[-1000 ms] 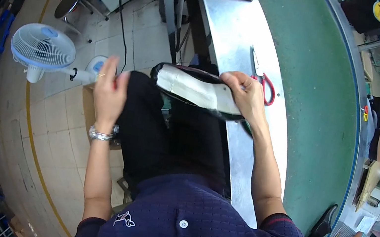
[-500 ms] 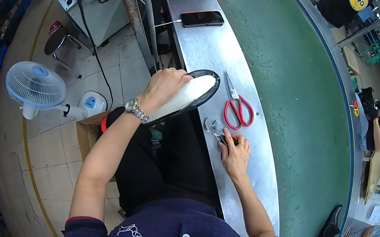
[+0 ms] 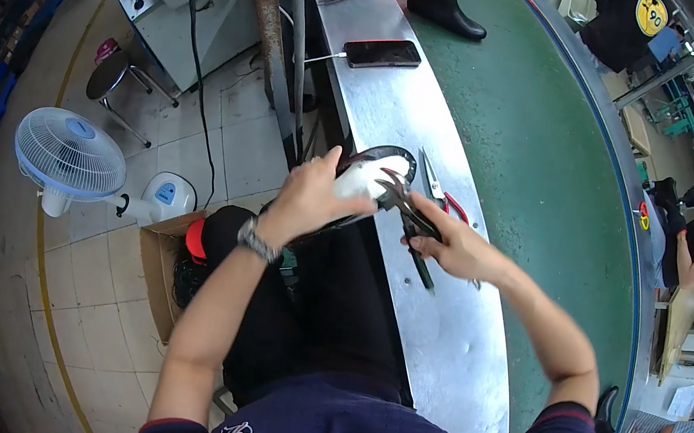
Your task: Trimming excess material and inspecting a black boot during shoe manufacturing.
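My left hand [image 3: 306,198] is wrapped round a black-edged shoe [image 3: 360,180], its white underside turned up above the bench's near edge and my lap. My right hand [image 3: 463,247] grips a pair of pliers [image 3: 413,220] with dark handles. The jaws of the pliers lie over the shoe by its black rim; whether they bite on it I cannot tell. Just beyond, red-handled scissors [image 3: 433,176] rest on the metal bench [image 3: 458,350], partly hidden behind my right hand.
A phone [image 3: 381,54] on a cable lies farther up the bench. Alongside runs a green belt [image 3: 527,127], carrying a black boot [image 3: 446,10] with another person's hand near it. To my left are a cardboard box [image 3: 155,281], a fan [image 3: 68,156] and a rusty post [image 3: 265,33].
My right hand has lifted the pliers from the bench and brought them to the shoe. The shoe has tilted in my left hand. A boot and another person's hand have appeared at the far end.
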Available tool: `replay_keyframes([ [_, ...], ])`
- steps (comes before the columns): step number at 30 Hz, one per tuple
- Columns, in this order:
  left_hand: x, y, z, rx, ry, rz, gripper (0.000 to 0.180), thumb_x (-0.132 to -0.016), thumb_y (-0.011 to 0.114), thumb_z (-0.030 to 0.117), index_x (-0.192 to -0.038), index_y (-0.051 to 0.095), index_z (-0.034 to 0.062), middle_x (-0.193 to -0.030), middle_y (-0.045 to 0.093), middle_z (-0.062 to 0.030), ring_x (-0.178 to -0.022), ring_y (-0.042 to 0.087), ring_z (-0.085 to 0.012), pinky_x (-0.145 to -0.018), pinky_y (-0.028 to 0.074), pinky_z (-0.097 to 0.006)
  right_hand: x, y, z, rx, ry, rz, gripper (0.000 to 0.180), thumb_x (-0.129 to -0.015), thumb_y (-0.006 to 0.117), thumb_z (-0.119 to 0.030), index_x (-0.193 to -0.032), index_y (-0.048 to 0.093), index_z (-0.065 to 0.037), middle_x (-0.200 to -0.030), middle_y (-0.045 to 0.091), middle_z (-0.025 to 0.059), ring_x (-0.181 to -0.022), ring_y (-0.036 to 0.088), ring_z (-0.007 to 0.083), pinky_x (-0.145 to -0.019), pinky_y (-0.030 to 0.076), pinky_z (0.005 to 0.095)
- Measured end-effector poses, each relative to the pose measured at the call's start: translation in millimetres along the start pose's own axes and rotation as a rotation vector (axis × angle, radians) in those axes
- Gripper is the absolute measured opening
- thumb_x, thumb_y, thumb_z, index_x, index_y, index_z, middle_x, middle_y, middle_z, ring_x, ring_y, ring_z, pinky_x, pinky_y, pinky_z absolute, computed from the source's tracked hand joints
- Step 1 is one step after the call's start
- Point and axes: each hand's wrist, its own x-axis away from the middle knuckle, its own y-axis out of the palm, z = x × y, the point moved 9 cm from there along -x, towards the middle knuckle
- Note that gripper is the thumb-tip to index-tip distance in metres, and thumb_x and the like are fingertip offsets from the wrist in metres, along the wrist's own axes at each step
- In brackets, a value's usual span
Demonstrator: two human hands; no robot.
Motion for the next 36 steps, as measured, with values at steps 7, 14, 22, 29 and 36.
replay_keyframes([
  [7, 39.4, 19.3, 16.2, -0.168, -0.092, 0.138, 0.108, -0.065, 0.085, 0.014, -0.146, 0.017, -0.0091, -0.130, 0.051, -0.0240, -0.123, 0.046, -0.0349, -0.109, 0.033, -0.040, -50.9, -5.0, -41.3, 0.439, 0.160, -0.290, 0.068, -0.093, 0.054, -0.012, -0.152, 0.022, -0.015, -0.086, 0.066, 0.0108, -0.074, 0.062, 0.0204, -0.071, 0.049, 0.0362],
  [14, 43.5, 21.4, 18.9, -0.182, -0.029, 0.241, 0.091, -0.064, 0.084, 0.012, -0.138, 0.036, -0.0057, -0.125, 0.056, -0.0201, -0.122, 0.049, -0.0342, -0.109, 0.033, -0.043, -36.3, 4.1, -32.3, 0.110, 0.358, -0.201, 0.059, -0.097, 0.057, -0.021, -0.148, 0.028, -0.011, -0.071, 0.058, 0.0043, -0.056, 0.053, 0.0117, -0.053, 0.045, 0.0288],
  [22, 51.1, 17.6, 27.0, -0.175, 0.052, 0.329, 0.084, -0.062, 0.084, 0.011, -0.134, 0.043, -0.0023, -0.126, 0.056, -0.0188, -0.121, 0.051, -0.0341, -0.105, 0.038, -0.044, -21.3, 13.0, -14.7, 0.356, -0.029, 0.119, 0.056, -0.095, 0.057, -0.014, -0.144, 0.031, -0.005, -0.062, 0.056, 0.0210, -0.051, 0.055, 0.0351, -0.052, 0.042, 0.0440],
  [29, 55.1, 15.2, 30.9, -0.189, 0.141, 0.394, 0.080, -0.059, 0.085, 0.010, -0.130, 0.050, -0.0035, -0.123, 0.060, -0.0192, -0.116, 0.056, -0.0343, -0.100, 0.044, -0.043, -17.5, 9.0, -12.5, 0.470, -0.183, 0.182, 0.058, -0.094, 0.056, -0.014, -0.145, 0.030, -0.006, -0.060, 0.057, 0.0179, -0.049, 0.055, 0.0355, -0.050, 0.043, 0.0452],
  [36, 62.4, 20.9, 35.2, -0.358, 0.278, 0.416, 0.066, -0.067, 0.080, 0.015, -0.124, 0.056, -0.0070, -0.123, 0.058, -0.0243, -0.113, 0.056, -0.0385, -0.100, 0.044, -0.044, -9.5, 12.9, -42.1, 1.226, -0.131, 0.158, 0.060, -0.091, 0.055, -0.008, -0.146, 0.031, -0.012, -0.067, 0.061, 0.0142, -0.056, 0.062, 0.0326, -0.054, 0.051, 0.0417],
])
